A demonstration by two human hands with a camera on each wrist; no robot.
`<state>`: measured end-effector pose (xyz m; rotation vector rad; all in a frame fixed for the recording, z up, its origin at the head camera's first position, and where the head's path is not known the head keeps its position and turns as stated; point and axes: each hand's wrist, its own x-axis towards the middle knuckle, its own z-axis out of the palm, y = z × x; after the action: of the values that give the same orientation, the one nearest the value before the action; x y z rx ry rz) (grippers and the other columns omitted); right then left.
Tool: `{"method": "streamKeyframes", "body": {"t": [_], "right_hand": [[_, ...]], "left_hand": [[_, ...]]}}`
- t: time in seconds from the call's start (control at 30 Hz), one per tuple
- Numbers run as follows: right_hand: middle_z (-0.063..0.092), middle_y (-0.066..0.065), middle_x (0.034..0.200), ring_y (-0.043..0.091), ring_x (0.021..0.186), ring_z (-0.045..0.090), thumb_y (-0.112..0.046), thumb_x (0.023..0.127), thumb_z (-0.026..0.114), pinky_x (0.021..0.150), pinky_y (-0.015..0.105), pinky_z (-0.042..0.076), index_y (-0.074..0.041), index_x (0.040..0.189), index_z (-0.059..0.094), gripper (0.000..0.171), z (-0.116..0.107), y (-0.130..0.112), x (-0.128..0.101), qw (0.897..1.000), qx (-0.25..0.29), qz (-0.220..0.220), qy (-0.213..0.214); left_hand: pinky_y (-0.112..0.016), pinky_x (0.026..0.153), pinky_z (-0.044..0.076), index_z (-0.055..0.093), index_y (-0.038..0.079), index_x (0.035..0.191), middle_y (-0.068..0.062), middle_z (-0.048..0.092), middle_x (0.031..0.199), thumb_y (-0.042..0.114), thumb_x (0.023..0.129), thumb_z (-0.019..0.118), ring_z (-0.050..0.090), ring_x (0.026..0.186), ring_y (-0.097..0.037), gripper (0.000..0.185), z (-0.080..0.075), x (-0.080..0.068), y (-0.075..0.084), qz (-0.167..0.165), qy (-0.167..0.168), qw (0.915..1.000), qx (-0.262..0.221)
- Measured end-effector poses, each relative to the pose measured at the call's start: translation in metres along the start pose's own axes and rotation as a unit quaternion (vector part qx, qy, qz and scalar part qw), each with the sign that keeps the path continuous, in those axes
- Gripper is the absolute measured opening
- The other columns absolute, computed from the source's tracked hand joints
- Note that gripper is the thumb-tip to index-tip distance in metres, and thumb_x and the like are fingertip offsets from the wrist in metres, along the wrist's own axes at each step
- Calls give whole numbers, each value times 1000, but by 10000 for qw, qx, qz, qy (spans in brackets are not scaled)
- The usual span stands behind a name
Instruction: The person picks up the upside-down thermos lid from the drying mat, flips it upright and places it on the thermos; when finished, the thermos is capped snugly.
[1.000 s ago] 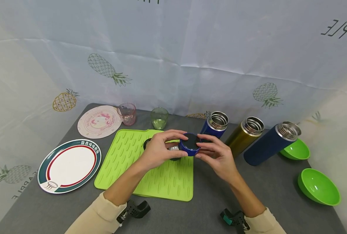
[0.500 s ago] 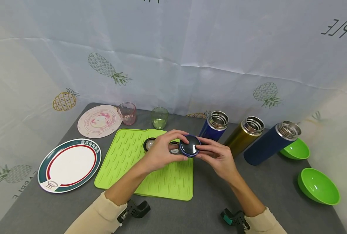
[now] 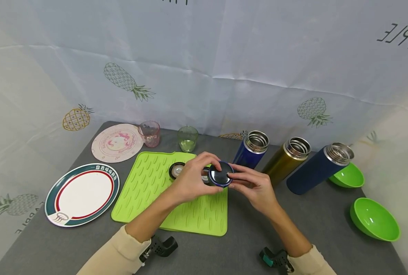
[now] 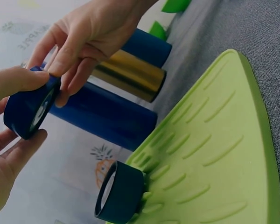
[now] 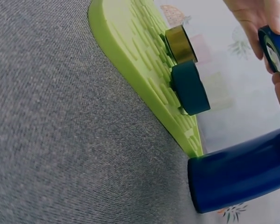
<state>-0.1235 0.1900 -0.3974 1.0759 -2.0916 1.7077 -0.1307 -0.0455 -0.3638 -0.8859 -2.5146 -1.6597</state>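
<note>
Both hands hold a blue bottle lid up in front of the body, over the right part of the green mat. My left hand grips its left side, thumb below and fingers above. On the other side my right hand pinches the rim between thumb and fingers. The lid's dark glossy top faces the head camera, while its pale underside shows in the left wrist view. On the mat lie a gold lid and a dark teal lid, partly hidden behind my left hand in the head view.
Uncapped bottles stand at the back right: blue, gold and dark blue. Green bowls sit at far right. Two glasses stand at the back, a plate and a pink round mat at left.
The lid has tipped so that its top faces the head camera more and its side wall shows less. Both hands have shifted slightly, and the lid sits a little lower and further left.
</note>
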Motion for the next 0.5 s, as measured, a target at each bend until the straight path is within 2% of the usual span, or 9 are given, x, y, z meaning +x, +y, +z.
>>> {"method": "streamKeyframes", "body": {"t": [0.13, 0.23, 0.3, 0.37, 0.43, 0.5], "right_hand": [[69, 31, 124, 3, 113, 71, 23, 74, 75, 84, 25, 61, 8, 109, 75, 38, 0, -7, 3, 9982, -599, -12, 85], [73, 25, 117, -1, 111, 70, 16, 72, 81, 84, 21, 60, 1, 110, 77, 41, -2, -14, 6, 9908, -1289, -184, 359], [76, 22, 111, 0, 108, 71, 12, 70, 85, 84, 17, 59, 1, 106, 78, 38, -5, -19, 7, 9822, -1612, -508, 818], [77, 18, 106, 3, 104, 73, 9, 70, 87, 84, 15, 58, 6, 99, 78, 31, -7, -23, 9, 9721, -1625, -875, 1447], [77, 16, 104, 9, 103, 73, 7, 71, 87, 86, 15, 57, 13, 93, 74, 27, -9, -26, 11, 9599, -1425, -1197, 2098], [75, 14, 110, 15, 107, 71, 6, 72, 87, 91, 19, 57, 20, 95, 69, 32, -10, -27, 13, 9501, -1166, -1322, 2574]], "left_hand": [[-33, 92, 60, 64, 14, 103, -7, 60, 130, 11, 73, 90, 61, 121, -23, 39, -1, -1, 3, 30, 52, 9999, 106], [-34, 92, 60, 65, 13, 104, -7, 60, 129, 11, 73, 89, 61, 121, -23, 39, -4, -1, 4, -3, 103, 9999, 7], [-34, 92, 61, 65, 12, 104, -6, 60, 129, 11, 73, 89, 60, 121, -23, 39, -6, -2, 5, -15, 158, 9998, -112], [-33, 91, 61, 65, 11, 104, -5, 60, 129, 10, 73, 89, 60, 121, -22, 40, -8, -2, 5, -20, 210, 9996, -183], [-31, 89, 61, 65, 11, 104, -5, 60, 129, 10, 73, 89, 60, 121, -22, 40, -10, -2, 5, -13, 249, 9995, -199], [-30, 88, 61, 64, 12, 104, -5, 60, 129, 9, 73, 88, 60, 120, -23, 40, -11, -3, 5, -16, 256, 9995, -200]]}}
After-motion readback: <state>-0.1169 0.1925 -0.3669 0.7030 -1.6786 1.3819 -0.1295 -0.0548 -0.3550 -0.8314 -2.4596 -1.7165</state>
